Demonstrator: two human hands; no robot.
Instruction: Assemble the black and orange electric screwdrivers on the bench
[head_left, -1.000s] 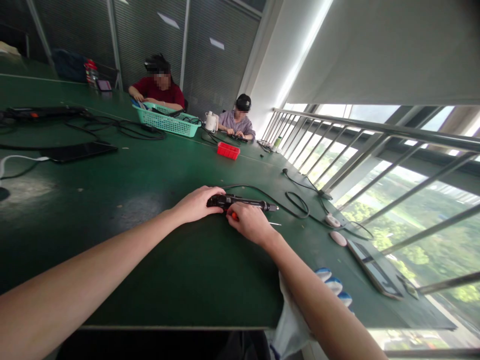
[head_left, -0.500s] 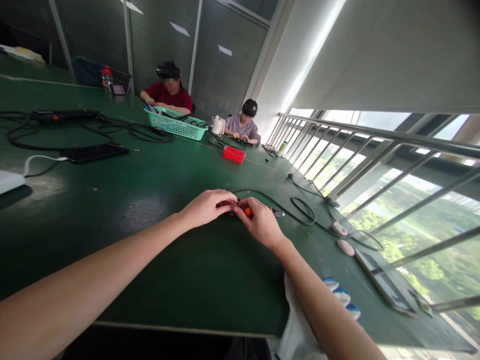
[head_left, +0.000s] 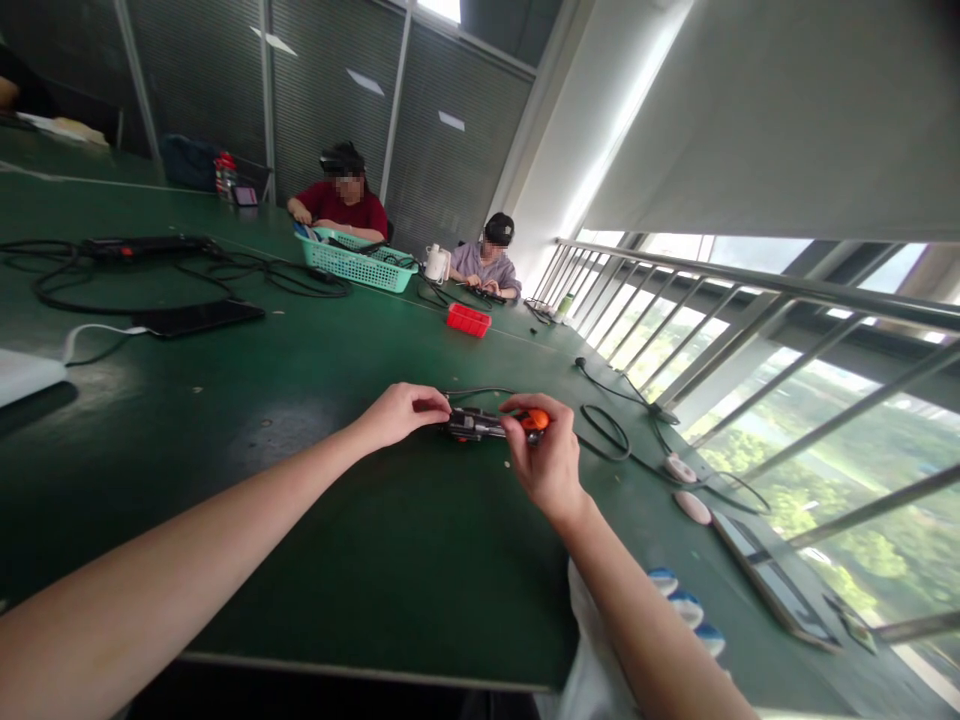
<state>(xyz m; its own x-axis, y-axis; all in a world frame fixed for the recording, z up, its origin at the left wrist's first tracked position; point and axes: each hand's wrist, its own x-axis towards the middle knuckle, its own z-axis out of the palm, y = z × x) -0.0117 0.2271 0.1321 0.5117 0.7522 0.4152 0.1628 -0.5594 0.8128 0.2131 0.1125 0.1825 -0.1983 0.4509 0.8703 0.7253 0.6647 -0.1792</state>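
Note:
A slim black device [head_left: 466, 424] with small orange parts lies on the green table in front of me. At its left end, my left hand [head_left: 405, 412] is closed, with thumb and fingertips pinching at the edge. My right hand [head_left: 546, 455] is wrapped round an orange-handled screwdriver [head_left: 534, 420] above the device's right part. The screwdriver's shaft points left along the device, but its tip is hard to make out. A black cable [head_left: 611, 450] runs on the table to the right of the device.
A red tray [head_left: 469, 320] and a turquoise basket [head_left: 360, 268] stand farther back, near two seated people. At left are a dark tablet [head_left: 199, 317] and a white box [head_left: 30, 378]. Gloves [head_left: 686, 605], a mouse [head_left: 691, 507] and a metal railing [head_left: 750, 285] are at right.
My right hand has moved to the right with the screwdriver, uncovering the middle of the device. My left hand has shifted slightly left, to the device's end.

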